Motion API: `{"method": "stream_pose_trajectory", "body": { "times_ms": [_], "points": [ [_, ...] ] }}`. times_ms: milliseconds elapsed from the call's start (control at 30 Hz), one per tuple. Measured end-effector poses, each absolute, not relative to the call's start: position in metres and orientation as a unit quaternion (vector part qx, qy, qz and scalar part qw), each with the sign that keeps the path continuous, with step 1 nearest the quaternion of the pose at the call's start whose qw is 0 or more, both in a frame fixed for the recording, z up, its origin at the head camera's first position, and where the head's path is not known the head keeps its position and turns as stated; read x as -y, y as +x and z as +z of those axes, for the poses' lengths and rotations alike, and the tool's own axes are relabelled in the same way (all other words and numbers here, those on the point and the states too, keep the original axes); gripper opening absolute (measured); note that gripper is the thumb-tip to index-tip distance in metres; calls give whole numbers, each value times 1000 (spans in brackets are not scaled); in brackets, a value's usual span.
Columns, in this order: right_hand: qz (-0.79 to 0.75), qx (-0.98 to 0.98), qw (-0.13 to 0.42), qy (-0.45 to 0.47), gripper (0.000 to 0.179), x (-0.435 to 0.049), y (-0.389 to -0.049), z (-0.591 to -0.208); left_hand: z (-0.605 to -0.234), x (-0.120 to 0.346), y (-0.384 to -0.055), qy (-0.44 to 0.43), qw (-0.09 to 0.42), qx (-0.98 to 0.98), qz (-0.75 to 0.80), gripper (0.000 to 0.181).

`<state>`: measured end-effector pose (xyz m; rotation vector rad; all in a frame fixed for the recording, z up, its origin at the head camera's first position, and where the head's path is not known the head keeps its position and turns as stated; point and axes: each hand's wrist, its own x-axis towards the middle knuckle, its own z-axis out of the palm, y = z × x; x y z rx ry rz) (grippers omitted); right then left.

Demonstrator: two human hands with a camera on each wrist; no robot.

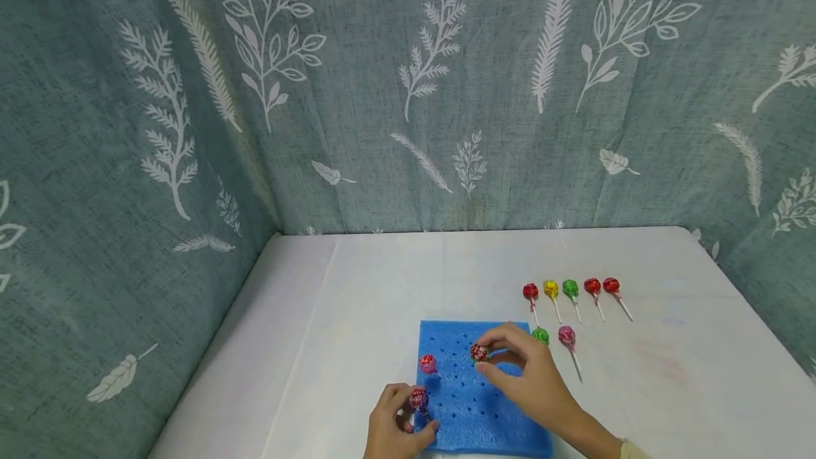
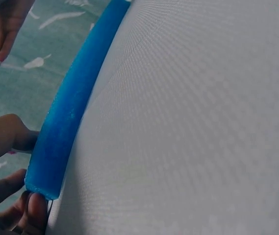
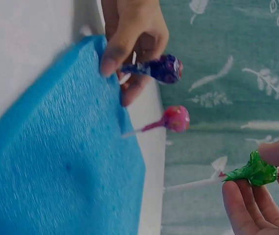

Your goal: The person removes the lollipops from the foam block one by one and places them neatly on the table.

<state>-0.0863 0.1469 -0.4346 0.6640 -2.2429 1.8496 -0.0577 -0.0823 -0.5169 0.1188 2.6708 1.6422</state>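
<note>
A blue foam board (image 1: 465,434) dotted with small holes lies on the table. My left hand (image 1: 397,422) grips its left edge, thumb and fingers around the foam. Right between those fingers a purple-and-red lollipop (image 1: 418,399) stands in the board. Behind it a pink-and-red lollipop (image 3: 177,119) is upright, its stick in the foam. Over the board my right hand (image 1: 532,377) pinches a lollipop (image 3: 254,171) by its wrapped head, green in the right wrist view and partly red in the head view. Its white stick points toward the foam, with the tip apart from it.
Right of the board, a row of several lollipops (image 1: 570,289) in red, yellow and green lies on the white table (image 1: 344,303). Nearer lie a pink lollipop (image 1: 567,336) and a green one (image 1: 540,335), partly hidden by my right hand. A leaf-patterned curtain (image 1: 382,91) borders the table.
</note>
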Motion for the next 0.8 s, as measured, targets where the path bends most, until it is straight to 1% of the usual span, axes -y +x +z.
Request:
{"method": "stream_pose_trajectory", "body": {
  "times_ms": [167,533,800],
  "points": [
    [602,761,109,214,24,-158,-89,-432,-517,82,-58,38,3,-850,525,46],
    [581,776,147,196,29,-179,-92,-424,-519,83,-58,37,4,-848,529,47],
    [566,794,153,161,29,-192,-91,-424,-517,82,-58,33,1,-853,522,46]
  ]
}}
